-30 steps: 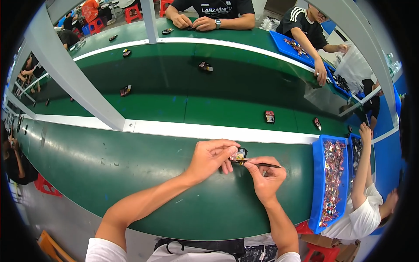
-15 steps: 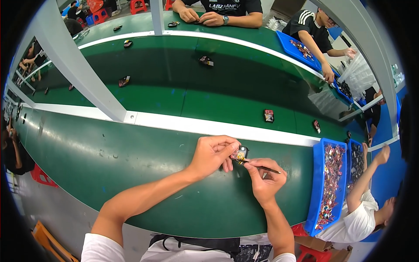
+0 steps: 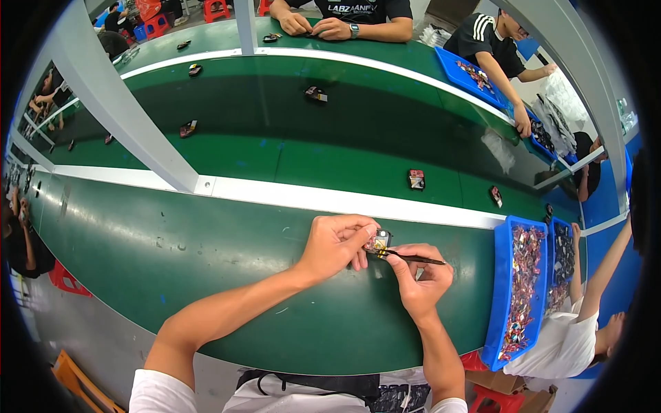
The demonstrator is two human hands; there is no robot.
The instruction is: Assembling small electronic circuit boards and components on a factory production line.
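Observation:
My left hand [image 3: 335, 241] pinches a small electronic unit in a black case [image 3: 384, 235], its thumb and fingers at the unit's left side. Red and yellow bits show inside the case, but details are too small to make out. Between the thumb and fingers of my right hand [image 3: 425, 281] is a pair of slim black tweezers [image 3: 425, 259]. Their tips reach the lower part of the unit, near the yellow bits. Both hands are just above the green tabletop [image 3: 227, 255], close to the white rail.
Past the white rail [image 3: 330, 201], a green conveyor belt [image 3: 241, 155] carries several similar units. At right stands a blue bin [image 3: 500, 296] of small reddish parts, with another bin of black parts beyond. A grey post [image 3: 117, 89] rises at left. Co-workers sit opposite and at right.
The units on the belt have shifted left. My tweezers lie at a slightly flatter angle, while my hands stay in place. At right, the co-worker in white has stretched an arm farther up.

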